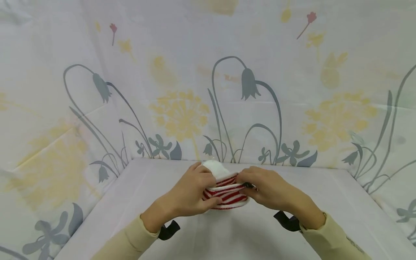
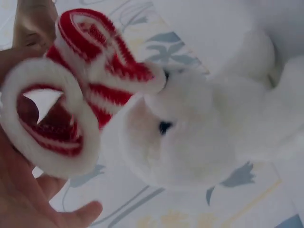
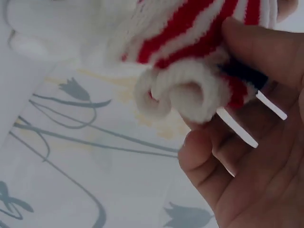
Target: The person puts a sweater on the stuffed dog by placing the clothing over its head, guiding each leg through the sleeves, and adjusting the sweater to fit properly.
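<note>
White counter (image 1: 208,240) up close, then the left hand (image 1: 192,188) and right hand (image 1: 267,185) both gripping a little red-and-white striped knit piece (image 1: 227,198) between them. White plush toy (image 1: 215,167) pokes out just past it, touching. Flowery backdrop (image 1: 195,47) at the far end.

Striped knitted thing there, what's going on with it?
A person's left hand grips one side of a striped knitted garment, and the right hand pinches the other, over a white table. A white plush toy is close beside it; I can't tell whether any of the toy is inside the garment.
</note>
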`<action>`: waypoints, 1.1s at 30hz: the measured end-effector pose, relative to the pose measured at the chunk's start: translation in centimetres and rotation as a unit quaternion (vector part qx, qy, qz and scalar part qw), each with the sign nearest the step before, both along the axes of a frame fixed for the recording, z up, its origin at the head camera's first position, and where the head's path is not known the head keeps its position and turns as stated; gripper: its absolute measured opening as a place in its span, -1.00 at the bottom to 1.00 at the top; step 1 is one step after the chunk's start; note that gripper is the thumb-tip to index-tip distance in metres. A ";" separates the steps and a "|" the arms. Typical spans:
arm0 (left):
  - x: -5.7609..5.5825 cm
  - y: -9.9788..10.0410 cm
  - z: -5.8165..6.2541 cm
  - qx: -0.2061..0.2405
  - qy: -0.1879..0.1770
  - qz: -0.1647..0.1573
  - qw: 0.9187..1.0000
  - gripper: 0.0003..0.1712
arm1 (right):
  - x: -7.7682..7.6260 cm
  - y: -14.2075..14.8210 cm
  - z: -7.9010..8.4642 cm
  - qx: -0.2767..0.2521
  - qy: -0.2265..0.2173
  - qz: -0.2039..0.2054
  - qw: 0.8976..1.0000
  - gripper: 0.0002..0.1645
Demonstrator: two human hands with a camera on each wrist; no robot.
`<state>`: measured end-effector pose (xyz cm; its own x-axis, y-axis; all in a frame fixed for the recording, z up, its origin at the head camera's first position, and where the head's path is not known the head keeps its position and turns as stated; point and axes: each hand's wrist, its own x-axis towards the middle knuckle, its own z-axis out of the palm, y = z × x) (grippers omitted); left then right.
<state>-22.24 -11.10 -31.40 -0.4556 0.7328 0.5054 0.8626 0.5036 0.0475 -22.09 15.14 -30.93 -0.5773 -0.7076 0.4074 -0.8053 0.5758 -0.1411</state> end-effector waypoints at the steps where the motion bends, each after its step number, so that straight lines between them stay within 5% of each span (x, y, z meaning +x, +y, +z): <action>1: -0.2 -0.1 0.2 -0.003 0.024 0.011 1.000 -0.64 | -0.1 -0.3 0.2 0.003 0.023 -0.006 1.000 -0.78; 6: -1.6 -0.9 1.0 -0.011 0.090 0.046 0.995 -0.82 | -1.3 -1.7 1.0 0.010 0.074 -0.015 0.997 -0.79; 12: -3.5 -1.8 0.9 0.004 0.070 0.043 0.997 -0.79 | -3.2 -2.9 1.0 0.018 0.070 -0.028 0.997 -0.85; 16: -4.5 -2.2 0.3 0.006 0.056 0.067 0.996 -0.78 | -4.4 -3.6 0.5 0.025 0.059 -0.037 0.997 -0.87; 25: -5.1 -2.2 -0.1 -0.034 0.135 0.105 0.985 -0.81 | -5.1 -4.3 0.0 0.052 0.146 -0.063 0.986 -0.89; 33: -5.5 -2.7 -0.8 -0.013 0.083 0.111 0.990 -0.73 | -6.1 -4.2 -0.5 0.027 0.059 -0.024 0.998 -0.81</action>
<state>-27.79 -13.75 -32.23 -0.5197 0.6372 0.5692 0.7250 0.6814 -0.1009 -28.16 10.94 -31.39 -0.5611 -0.7034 0.4364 -0.7864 0.6175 -0.0157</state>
